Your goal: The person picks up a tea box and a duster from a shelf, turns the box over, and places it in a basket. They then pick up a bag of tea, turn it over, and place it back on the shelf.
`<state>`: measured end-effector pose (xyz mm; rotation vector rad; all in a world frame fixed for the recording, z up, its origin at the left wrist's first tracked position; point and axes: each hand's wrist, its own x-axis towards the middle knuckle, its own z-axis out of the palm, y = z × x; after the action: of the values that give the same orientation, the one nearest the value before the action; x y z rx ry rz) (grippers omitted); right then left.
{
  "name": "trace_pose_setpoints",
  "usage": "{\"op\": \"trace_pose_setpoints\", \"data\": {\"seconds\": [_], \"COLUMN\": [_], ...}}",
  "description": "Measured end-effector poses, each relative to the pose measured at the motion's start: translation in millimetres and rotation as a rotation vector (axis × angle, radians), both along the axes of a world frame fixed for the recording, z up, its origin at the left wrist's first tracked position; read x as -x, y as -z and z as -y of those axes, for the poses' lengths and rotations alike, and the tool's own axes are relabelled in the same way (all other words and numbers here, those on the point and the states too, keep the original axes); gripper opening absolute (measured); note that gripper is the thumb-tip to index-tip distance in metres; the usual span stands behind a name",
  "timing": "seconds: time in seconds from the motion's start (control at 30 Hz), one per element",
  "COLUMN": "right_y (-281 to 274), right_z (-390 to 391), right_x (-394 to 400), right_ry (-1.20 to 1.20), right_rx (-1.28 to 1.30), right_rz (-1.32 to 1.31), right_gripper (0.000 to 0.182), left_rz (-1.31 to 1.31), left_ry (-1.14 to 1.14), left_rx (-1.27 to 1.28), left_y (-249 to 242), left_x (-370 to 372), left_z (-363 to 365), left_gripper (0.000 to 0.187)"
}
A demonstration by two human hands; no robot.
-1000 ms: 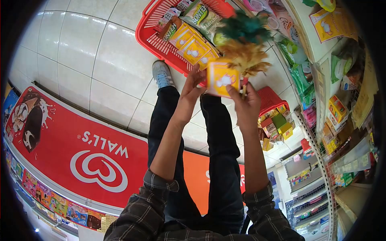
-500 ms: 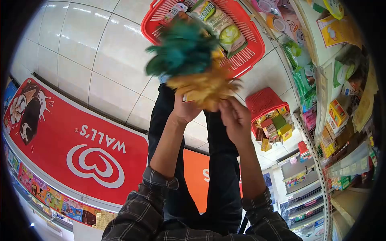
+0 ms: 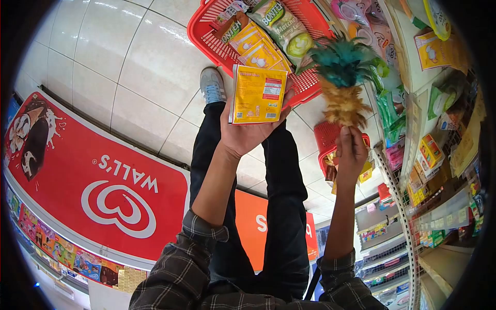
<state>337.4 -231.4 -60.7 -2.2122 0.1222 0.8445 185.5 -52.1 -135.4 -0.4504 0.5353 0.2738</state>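
Note:
A yellow sachet (image 3: 258,95) with printed text and a barcode lies back-side up in my left hand (image 3: 245,135), fingers and thumb around its lower part. My right hand (image 3: 352,147) pinches the lower end of a feather duster (image 3: 345,103), teal feathers on top and tan ones below. Just beyond the sachet is a red basket (image 3: 310,87) on the floor. Inside it are a green Bonteh matcha pouch (image 3: 284,31), more yellow sachets (image 3: 258,51) and a brown Bonteh pouch (image 3: 232,30), partly covered.
A smaller red basket (image 3: 328,138) with small boxes stands behind my right hand. Shelves of packaged goods (image 3: 434,155) line the right side. A red Wall's freezer (image 3: 119,170) is on the left. Tiled floor (image 3: 150,67) shows between, with my shoe (image 3: 212,85) on it.
The duster has moved right, off the sachet in my left hand and away from the basket. My right hand has swung right with it. The sachet now shows fully.

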Motion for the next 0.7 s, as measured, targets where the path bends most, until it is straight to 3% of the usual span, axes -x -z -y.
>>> {"op": "trace_pose_setpoints", "data": {"seconds": [0.07,0.1,0.2,0.3,0.33,0.43,0.47,0.57,0.6,0.63,0.7], "right_y": [-8,-11,-22,19,17,8,1,-17,-21,-24,-30], "right_z": [-5,-8,-29,4,0,-4,-8,-12,-8,-4,4], "right_x": [18,27,34,29,19,3,1,4,5,7,9], "right_ry": [-0.252,-0.378,-0.639,-0.323,-0.252,0.258,0.294,0.342,0.319,0.296,0.022], "right_rx": [-0.149,-0.224,-0.05,-0.071,0.077,0.018,-0.026,-0.167,-0.213,-0.258,-0.308], "right_rz": [-0.025,-0.036,-0.287,-0.033,-0.036,-0.129,-0.151,-0.208,-0.225,-0.242,-0.256], "right_gripper": [0.013,0.013,0.015,0.016,0.019,0.021,0.02,0.019,0.018,0.018,0.016], "left_rz": [0.041,-0.09,-0.058,-0.022,0.146,-0.034,0.015,-0.293,-0.335,-0.364,-0.419], "left_ry": [-0.057,0.002,0.046,-0.073,-0.106,0.158,0.18,0.428,0.411,0.407,0.402], "left_rx": [0.039,0.001,-0.028,0.123,0.042,-0.198,-0.264,-0.538,-0.414,-0.448,-0.512], "left_y": [6,3,-6,9,11,-1,4,6,8,10,15], "left_x": [10,9,-7,13,8,-3,-1,-6,-7,-5,0], "left_z": [7,6,1,10,9,3,2,8,9,9,12], "left_gripper": [0.072,0.072,0.069,0.072,0.073,0.072,0.058,0.055,0.05,0.047,0.04]}}
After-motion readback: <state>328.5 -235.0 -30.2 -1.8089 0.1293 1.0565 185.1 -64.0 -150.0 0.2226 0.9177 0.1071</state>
